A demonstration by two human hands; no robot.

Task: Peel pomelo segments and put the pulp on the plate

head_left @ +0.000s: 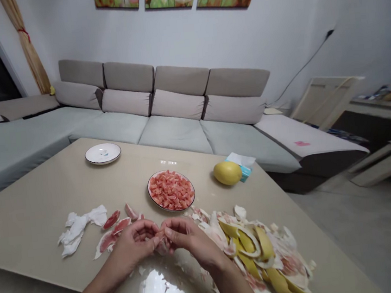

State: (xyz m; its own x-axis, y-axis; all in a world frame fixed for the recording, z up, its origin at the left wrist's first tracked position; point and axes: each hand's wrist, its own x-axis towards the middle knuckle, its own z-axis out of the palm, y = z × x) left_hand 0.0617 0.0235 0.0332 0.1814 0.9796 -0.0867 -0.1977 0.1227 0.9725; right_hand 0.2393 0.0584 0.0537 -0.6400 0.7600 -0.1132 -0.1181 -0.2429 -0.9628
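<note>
My left hand (135, 242) and my right hand (187, 237) meet over the near part of the table, fingertips pinched together. Between them is a small pinkish pomelo segment (162, 248), mostly covered by the fingers. Just beyond the hands, chunks of peeled pink pomelo flesh (171, 191) are heaped on a dark-rimmed white plate (150, 197). Several pomelo segments (111, 220) lie beside my left hand, some with pale membrane on them. To the right of my right hand spreads a pile of yellow rind (264, 241) and whitish membrane scraps.
A whole yellow pomelo (227, 173) rests against a blue tissue pack (246, 171) at the table's right. Crumpled white tissue (80, 228) lies at left. A second white plate (102, 148) stands far left, with small marks inside. Behind the table (47, 194) is a long sofa (173, 130).
</note>
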